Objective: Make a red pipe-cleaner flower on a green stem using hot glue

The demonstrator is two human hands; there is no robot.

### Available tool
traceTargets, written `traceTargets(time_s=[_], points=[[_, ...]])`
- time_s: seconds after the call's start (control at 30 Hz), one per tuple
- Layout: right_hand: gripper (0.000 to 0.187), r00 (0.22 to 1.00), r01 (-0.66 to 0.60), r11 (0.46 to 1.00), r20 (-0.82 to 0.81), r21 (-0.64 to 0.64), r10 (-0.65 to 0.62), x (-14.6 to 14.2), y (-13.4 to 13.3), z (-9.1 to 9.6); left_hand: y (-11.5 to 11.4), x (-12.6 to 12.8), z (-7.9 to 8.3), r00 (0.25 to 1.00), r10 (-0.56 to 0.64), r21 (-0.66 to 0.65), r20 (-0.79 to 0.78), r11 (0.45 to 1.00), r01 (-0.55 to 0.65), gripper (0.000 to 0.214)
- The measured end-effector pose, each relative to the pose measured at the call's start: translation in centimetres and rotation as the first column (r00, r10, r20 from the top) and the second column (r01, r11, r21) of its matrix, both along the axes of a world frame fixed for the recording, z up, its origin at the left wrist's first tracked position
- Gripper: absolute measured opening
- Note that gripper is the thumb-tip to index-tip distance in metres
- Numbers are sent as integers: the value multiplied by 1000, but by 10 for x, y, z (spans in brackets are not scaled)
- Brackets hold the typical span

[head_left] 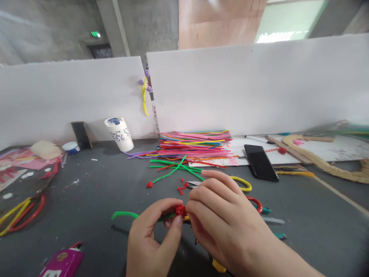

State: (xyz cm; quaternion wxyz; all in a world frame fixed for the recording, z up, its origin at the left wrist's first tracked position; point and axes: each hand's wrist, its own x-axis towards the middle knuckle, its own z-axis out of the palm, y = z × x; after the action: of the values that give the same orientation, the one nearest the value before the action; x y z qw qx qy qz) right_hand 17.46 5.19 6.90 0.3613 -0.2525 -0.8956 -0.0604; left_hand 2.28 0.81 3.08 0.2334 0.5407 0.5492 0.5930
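My left hand [154, 236] is closed in a pinch on a green pipe cleaner [125, 214], whose bent free end sticks out to the left. At its other end is a clump of red pipe cleaner [180, 210], between my two hands. My right hand [227, 215] presses its fingertips together against the right side of this clump; the exact grip is hidden behind the fingers. Beyond the hands lie scissors [245, 183] with yellow and red handles, partly covered by my right hand. Small red snippets [181, 188] are scattered by the blades.
A finished green stem with a red bud [149, 184] lies ahead, before a pile of coloured pipe cleaners [196, 144]. A black phone [261, 162] is to the right. Further left are a paper cup [119, 134], other scissors [37, 204] and a purple packet [63, 263]. White boards [253, 88] stand behind.
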Motion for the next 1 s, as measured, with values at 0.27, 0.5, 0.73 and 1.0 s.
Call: traceTargets(time_s=[0.27, 0.5, 0.73, 1.0], points=[[20, 1000, -1, 1000, -2, 6, 1, -1, -1, -2, 0, 0, -1, 1000, -1, -10, 10, 1000, 1, 17], [22, 1000, 5, 1000, 4, 11, -5, 0, -1, 1, 0, 0, 0, 1000, 8, -1, 0, 1000, -8, 15], [19, 1000, -3, 1000, 4, 2, 3, 0, -1, 0, 0, 0, -1, 1000, 4, -2, 9, 1000, -4, 16], [22, 1000, 4, 1000, 9, 14, -4, 0, -2, 1, 0, 0, -1, 1000, 4, -8, 7, 1000, -4, 17]])
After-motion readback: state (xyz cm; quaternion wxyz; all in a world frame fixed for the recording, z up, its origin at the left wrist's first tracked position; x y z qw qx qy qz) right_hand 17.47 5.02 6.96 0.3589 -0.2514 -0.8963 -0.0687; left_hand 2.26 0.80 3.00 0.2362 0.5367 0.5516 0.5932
